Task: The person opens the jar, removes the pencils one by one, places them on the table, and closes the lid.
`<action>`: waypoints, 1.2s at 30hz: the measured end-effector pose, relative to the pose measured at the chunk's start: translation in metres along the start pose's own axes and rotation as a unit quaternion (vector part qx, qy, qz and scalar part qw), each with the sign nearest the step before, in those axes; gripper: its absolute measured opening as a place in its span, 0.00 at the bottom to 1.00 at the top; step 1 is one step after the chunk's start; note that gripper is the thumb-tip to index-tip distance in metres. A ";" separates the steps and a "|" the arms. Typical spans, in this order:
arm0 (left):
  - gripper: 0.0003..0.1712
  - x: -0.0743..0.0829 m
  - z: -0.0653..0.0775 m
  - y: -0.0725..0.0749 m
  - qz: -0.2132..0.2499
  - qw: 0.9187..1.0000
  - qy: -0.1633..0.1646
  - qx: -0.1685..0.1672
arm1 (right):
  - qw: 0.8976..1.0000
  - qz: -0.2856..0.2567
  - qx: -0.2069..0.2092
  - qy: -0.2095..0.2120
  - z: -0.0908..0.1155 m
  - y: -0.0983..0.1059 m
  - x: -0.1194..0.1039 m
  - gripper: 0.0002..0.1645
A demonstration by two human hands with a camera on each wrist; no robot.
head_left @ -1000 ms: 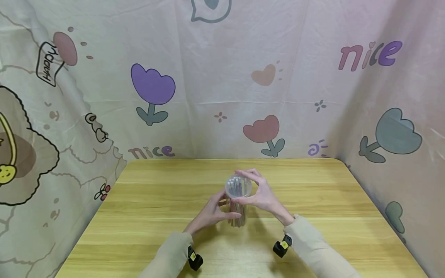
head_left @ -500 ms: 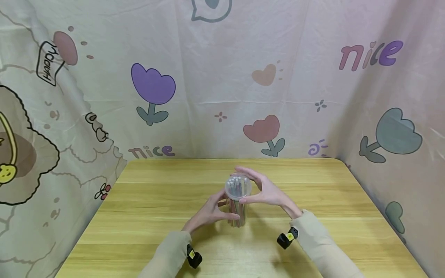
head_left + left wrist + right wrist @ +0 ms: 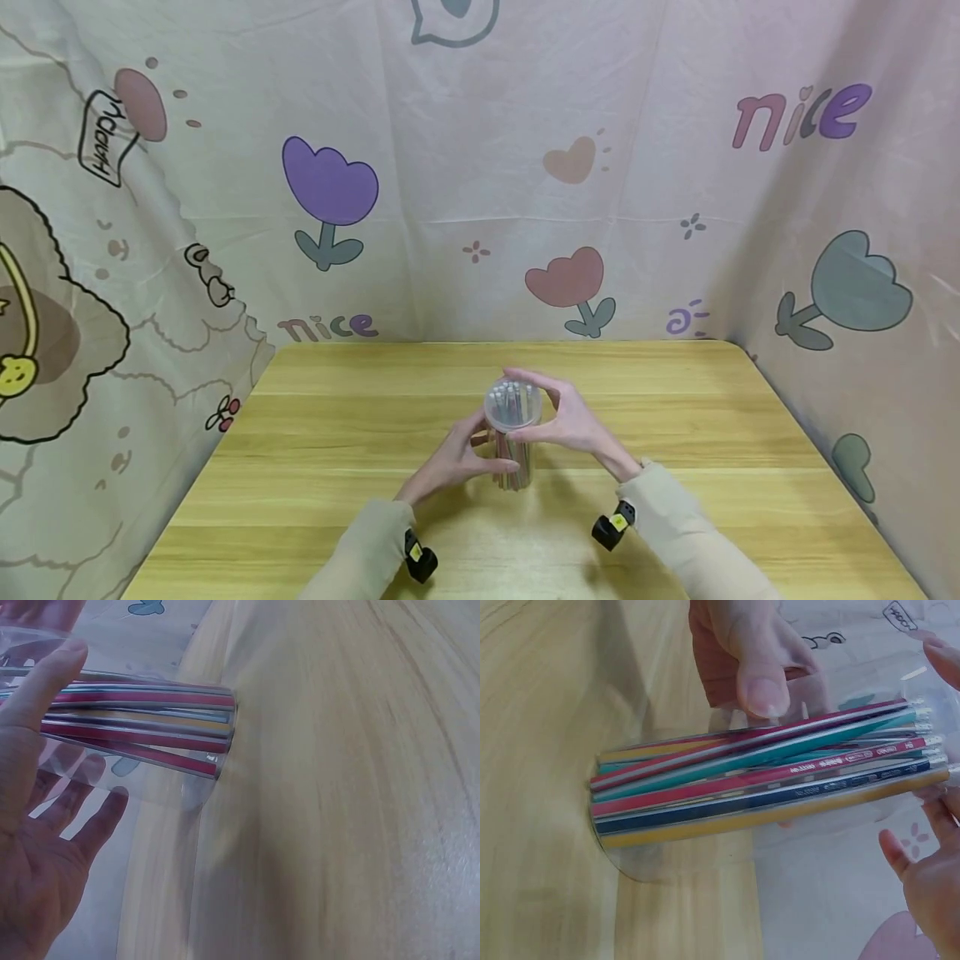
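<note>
A clear plastic jar (image 3: 529, 468) stands upright on the wooden table, capped by a round translucent lid (image 3: 513, 410). Several striped pencils (image 3: 765, 791) fill it, white eraser ends toward the lid; red, green, navy and yellow ones show in the right wrist view. My left hand (image 3: 453, 457) grips the jar's side, thumb across the front and fingers behind. Curled over the lid from the right is my right hand (image 3: 576, 422), its thumb at the near rim and its fingers at the far rim. Through the clear wall, left-hand fingertips show in the left wrist view.
The wooden table (image 3: 360, 392) runs back to a printed cloth (image 3: 450, 167) hanging behind and at both sides. A small black camera sits at each wrist, one on the left (image 3: 421, 561) and one on the right (image 3: 613, 527).
My right hand's thumb and wrist shifted a little right along the lid, then came partly back left as the fingers closed on the rim. Left hand and jar stay nearly still.
</note>
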State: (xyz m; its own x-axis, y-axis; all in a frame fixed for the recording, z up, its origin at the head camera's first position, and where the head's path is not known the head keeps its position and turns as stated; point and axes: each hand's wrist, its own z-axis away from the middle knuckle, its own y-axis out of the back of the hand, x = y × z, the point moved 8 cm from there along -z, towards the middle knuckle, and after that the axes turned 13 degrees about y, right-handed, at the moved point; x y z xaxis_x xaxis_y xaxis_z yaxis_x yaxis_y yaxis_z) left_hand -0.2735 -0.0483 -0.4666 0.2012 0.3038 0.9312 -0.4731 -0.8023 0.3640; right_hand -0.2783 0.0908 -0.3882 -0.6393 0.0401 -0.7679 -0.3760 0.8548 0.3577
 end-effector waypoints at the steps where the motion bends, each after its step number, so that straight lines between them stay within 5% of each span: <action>1: 0.47 0.000 0.000 0.000 0.002 1.000 0.001 0.001 | 1.000 -0.003 0.005 0.000 0.000 0.000 0.001 0.50; 20: 0.44 -0.001 0.000 -0.001 0.004 1.000 0.002 0.018 | 0.997 0.013 0.076 0.005 0.007 -0.002 0.000 0.48; 28: 0.55 -0.004 0.001 0.001 -0.007 1.000 0.012 0.022 | 1.000 0.010 0.012 -0.014 0.001 -0.003 -0.001 0.52; 36: 0.66 -0.012 -0.002 -0.007 -0.006 0.999 0.027 -0.031 | 0.998 -0.033 -0.049 0.003 -0.002 -0.001 -0.001 0.50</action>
State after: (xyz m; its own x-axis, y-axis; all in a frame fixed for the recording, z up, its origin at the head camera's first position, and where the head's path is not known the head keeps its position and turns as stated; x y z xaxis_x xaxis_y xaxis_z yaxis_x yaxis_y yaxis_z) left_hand -0.2748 -0.0452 -0.4803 0.1623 0.3420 0.9256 -0.5227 -0.7658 0.3746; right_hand -0.2786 0.0891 -0.3862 -0.6155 -0.0177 -0.7879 -0.4805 0.8008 0.3574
